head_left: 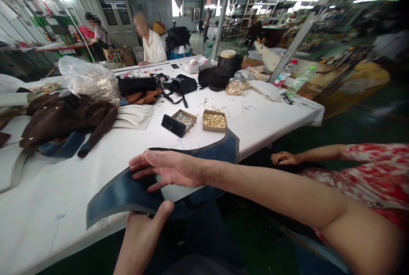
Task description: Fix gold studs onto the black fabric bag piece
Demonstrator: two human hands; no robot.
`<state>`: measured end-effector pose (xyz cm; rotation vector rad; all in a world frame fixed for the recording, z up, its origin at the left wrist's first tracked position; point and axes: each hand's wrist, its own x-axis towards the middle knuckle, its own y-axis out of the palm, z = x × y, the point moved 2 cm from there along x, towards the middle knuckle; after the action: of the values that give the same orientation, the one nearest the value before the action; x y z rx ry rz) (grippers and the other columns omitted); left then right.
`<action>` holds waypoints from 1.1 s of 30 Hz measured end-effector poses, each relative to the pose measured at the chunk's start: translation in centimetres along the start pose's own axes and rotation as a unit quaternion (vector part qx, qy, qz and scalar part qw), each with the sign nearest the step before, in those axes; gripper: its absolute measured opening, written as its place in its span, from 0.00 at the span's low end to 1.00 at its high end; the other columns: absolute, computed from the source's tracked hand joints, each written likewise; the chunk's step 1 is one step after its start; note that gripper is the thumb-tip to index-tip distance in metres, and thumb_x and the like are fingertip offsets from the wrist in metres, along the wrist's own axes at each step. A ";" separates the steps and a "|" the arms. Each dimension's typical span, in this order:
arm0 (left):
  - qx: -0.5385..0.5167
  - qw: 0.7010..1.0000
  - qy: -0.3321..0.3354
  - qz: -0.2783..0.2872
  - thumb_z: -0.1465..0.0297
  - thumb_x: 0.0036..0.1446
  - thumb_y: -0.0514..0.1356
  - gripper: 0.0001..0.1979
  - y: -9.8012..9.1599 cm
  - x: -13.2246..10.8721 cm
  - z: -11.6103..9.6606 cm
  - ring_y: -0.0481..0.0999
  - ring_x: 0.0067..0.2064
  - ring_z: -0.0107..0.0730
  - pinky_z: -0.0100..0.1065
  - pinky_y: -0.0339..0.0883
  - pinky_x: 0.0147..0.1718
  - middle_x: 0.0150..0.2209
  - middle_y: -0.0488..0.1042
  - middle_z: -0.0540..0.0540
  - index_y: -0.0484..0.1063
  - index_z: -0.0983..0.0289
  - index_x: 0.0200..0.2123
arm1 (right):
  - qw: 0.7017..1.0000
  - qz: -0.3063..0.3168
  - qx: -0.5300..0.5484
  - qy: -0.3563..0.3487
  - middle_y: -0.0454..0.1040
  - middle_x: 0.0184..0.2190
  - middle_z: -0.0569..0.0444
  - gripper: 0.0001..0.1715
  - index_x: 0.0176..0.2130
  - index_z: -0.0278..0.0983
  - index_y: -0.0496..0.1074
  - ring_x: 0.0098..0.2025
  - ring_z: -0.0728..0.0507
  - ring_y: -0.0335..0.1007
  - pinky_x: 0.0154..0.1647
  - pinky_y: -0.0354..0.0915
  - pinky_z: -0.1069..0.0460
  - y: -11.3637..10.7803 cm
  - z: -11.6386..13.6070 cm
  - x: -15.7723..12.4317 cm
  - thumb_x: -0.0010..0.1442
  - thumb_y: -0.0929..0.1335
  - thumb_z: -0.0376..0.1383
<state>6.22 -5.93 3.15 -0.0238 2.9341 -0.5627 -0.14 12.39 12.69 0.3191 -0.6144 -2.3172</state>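
A dark blue curved panel with grey edging [119,196], perhaps fabric or leather, lies at the table's near edge and partly overhangs it. My left hand [145,228] grips its near edge, thumb on top and the other fingers hidden underneath. Over the panel's middle, my right hand [172,168] is open, fingers stretched to the left and slightly apart, holding nothing. Whether it touches the panel is hard to tell. Beyond the hands stand a small box of gold-coloured metal bits [214,121] and a box of silver-coloured bits [184,117], with a black phone [173,125] leaning against it.
On the white table [73,194] lie a dark brown garment [70,121], stacked white sheets [134,117], a clear bag of small pieces [92,81] and black straps [180,85]. Bottles [300,80] stand far right. A seated person's hand [284,158] is at right.
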 end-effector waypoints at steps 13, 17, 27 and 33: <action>0.091 0.992 -0.002 -0.089 0.39 0.70 0.54 0.38 -0.4 0.1 -4.1 0.78 0.66 0.69 0.57 0.72 0.66 0.53 0.87 0.70 0.83 0.68 0.52 | 0.514 0.131 -0.846 -0.048 0.66 0.76 0.44 0.27 0.69 0.46 0.74 0.71 0.33 0.67 0.53 0.70 0.43 -7.4 -5.3 -2.4 0.76 0.67 0.31; 0.176 0.979 0.021 -0.103 0.39 0.73 0.50 0.37 -0.2 -0.7 -5.4 0.81 0.60 0.70 0.55 0.74 0.59 0.47 0.86 0.71 0.82 0.66 0.47 | 0.480 0.131 -0.861 -0.105 0.66 0.76 0.45 0.25 0.71 0.48 0.72 0.72 0.33 0.65 0.50 0.70 0.42 -8.8 -7.3 -2.2 0.79 0.67 0.43; 0.259 0.964 0.027 -0.059 0.36 0.71 0.45 0.36 -0.3 -0.4 -6.7 0.80 0.49 0.67 0.51 0.67 0.44 0.39 0.82 0.69 0.77 0.60 0.38 | 0.478 0.101 -0.867 -0.097 0.61 0.79 0.44 0.30 0.75 0.50 0.68 0.71 0.30 0.67 0.58 0.71 0.38 -11.1 -10.3 -2.1 0.78 0.68 0.47; 0.253 0.966 0.013 -0.061 0.35 0.69 0.45 0.42 0.6 -0.5 -7.1 0.79 0.58 0.75 0.57 0.72 0.51 0.47 0.84 0.74 0.81 0.65 0.47 | 0.480 0.096 -0.863 -0.123 0.57 0.81 0.43 0.33 0.78 0.48 0.64 0.76 0.30 0.61 0.62 0.71 0.36 -12.1 -10.8 -2.7 0.82 0.61 0.53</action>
<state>5.61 -2.72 9.46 -0.1384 2.7329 -1.3189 -0.89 18.29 -2.63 -0.9910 1.5771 -1.6102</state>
